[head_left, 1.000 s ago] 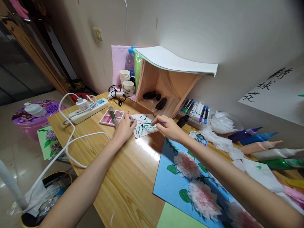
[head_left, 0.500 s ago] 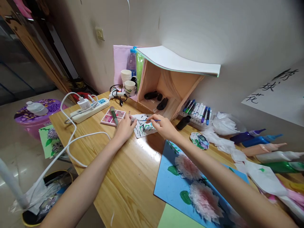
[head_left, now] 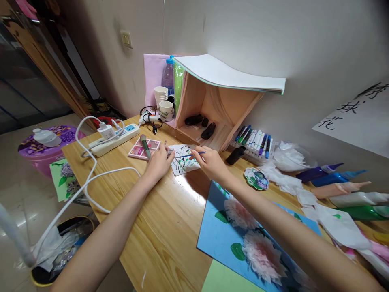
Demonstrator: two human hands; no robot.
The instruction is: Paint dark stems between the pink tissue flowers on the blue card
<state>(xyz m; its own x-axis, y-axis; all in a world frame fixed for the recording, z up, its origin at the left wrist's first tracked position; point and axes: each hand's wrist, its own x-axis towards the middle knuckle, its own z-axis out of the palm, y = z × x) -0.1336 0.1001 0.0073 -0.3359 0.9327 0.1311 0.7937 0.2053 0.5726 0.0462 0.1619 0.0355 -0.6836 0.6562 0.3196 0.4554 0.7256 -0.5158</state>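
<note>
The left hand [head_left: 158, 162] lies on the wooden bench [head_left: 158, 227] in the middle of the frame. Its fingers are bent and rest on the left edge of a small white paper [head_left: 184, 165] that has green and black paint marks on it. I cannot tell if its grip pinches anything. The right hand [head_left: 211, 164] is just to the right of the paper. Its grip is pressed together and pinches a thin blue brush [head_left: 190, 155]. The brush lies almost flat and points left, with its tip over the paper, between the two hands. To the left of the left hand is a pink paint tray [head_left: 138, 151] with a green stick [head_left: 145, 146] lying on it. Further left is a white power strip [head_left: 114, 140] with white cords. Behind the paper stands a wooden box [head_left: 209, 109] on its side, with a big white pad [head_left: 231, 75] on top. To the left of the box are paper cups [head_left: 161, 95]. To the right of the box is a row of markers [head_left: 253, 140]. A small round dish [head_left: 257, 179] sits near the right arm. Long paint bottles [head_left: 334, 178] lie at the right edge of the frame. Under the right arm, at the lower right, is a blue picture [head_left: 219, 231] with pink paper flowers and green leaves.
</note>
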